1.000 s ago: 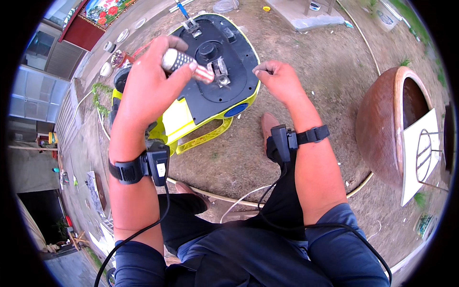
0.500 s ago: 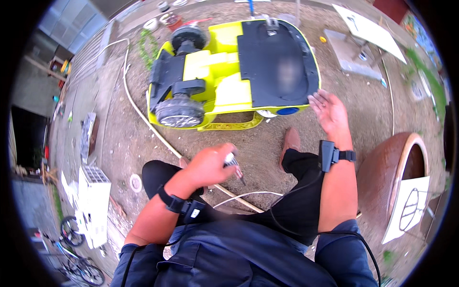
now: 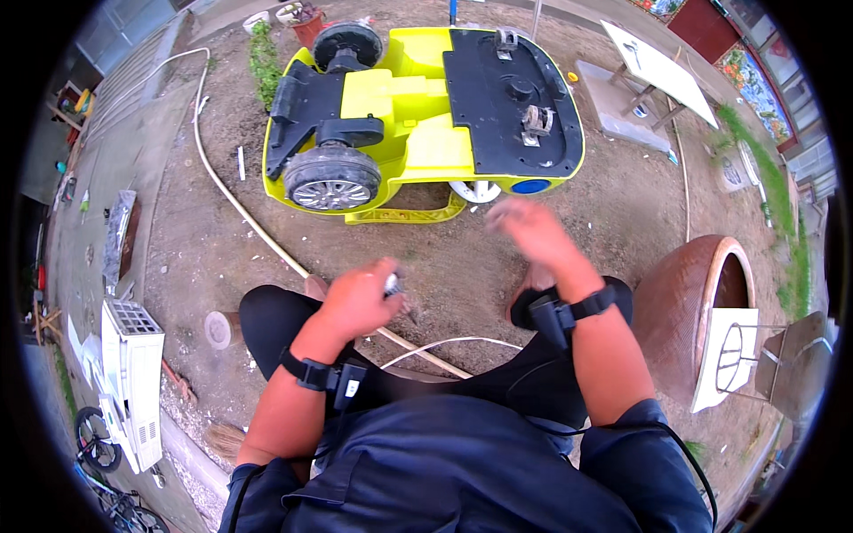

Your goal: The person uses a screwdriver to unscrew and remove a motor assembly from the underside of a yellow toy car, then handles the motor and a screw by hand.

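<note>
A yellow-green ride-on toy car (image 3: pixel 415 160) lies upside down on the dirt in front of me, its black underside panel (image 3: pixel 498 98) facing up. A near wheel (image 3: pixel 331 180) and a far wheel (image 3: pixel 347 49) sit at its left end. Two small casters, a near caster (image 3: pixel 536 124) and a far caster (image 3: pixel 506 44), stand on the panel. My left hand (image 3: pixel 360 298) is closed around a slim tool (image 3: pixel 393 284) with a silvery body and dark tip; its kind is unclear. My right hand (image 3: pixel 533 233) hovers just nearer than the car, apart from it, fingers blurred.
A pale hose (image 3: pixel 240 209) curves along the ground on the left and passes between my feet. To the right stands a large brown clay pot (image 3: pixel 684 311) with a white board (image 3: pixel 724 355) against it. A white-topped table (image 3: pixel 662 67) is at the far right.
My right hand has left the car's right edge, moving left and toward me. My left hand has shifted slightly left, still holding the tool. The near caster, smeared before, now shows sharply.
</note>
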Action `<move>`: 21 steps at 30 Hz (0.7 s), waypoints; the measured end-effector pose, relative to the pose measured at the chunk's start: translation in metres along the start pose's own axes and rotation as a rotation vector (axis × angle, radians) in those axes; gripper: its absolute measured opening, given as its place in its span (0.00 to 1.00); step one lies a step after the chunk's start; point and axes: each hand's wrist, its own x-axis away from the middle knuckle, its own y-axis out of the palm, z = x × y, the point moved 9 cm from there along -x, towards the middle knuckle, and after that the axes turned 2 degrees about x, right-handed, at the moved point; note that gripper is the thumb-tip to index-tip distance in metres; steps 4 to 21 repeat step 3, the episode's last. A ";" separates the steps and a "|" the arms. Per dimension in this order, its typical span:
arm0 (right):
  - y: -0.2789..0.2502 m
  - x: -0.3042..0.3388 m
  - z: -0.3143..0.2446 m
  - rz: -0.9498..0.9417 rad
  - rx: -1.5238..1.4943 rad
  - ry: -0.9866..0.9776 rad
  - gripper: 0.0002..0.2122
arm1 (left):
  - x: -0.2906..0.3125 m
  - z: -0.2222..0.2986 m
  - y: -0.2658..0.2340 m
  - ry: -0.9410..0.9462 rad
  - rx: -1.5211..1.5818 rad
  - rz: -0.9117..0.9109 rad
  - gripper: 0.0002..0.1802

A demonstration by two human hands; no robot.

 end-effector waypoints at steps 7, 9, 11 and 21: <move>0.105 0.024 0.030 -0.475 0.303 -0.035 0.13 | -0.011 -0.017 0.005 -0.043 -0.025 -0.022 0.20; 0.105 0.024 0.030 -0.475 0.303 -0.035 0.13 | -0.011 -0.017 0.005 -0.043 -0.025 -0.022 0.20; 0.105 0.024 0.030 -0.475 0.303 -0.035 0.13 | -0.011 -0.017 0.005 -0.043 -0.025 -0.022 0.20; 0.105 0.024 0.030 -0.475 0.303 -0.035 0.13 | -0.011 -0.017 0.005 -0.043 -0.025 -0.022 0.20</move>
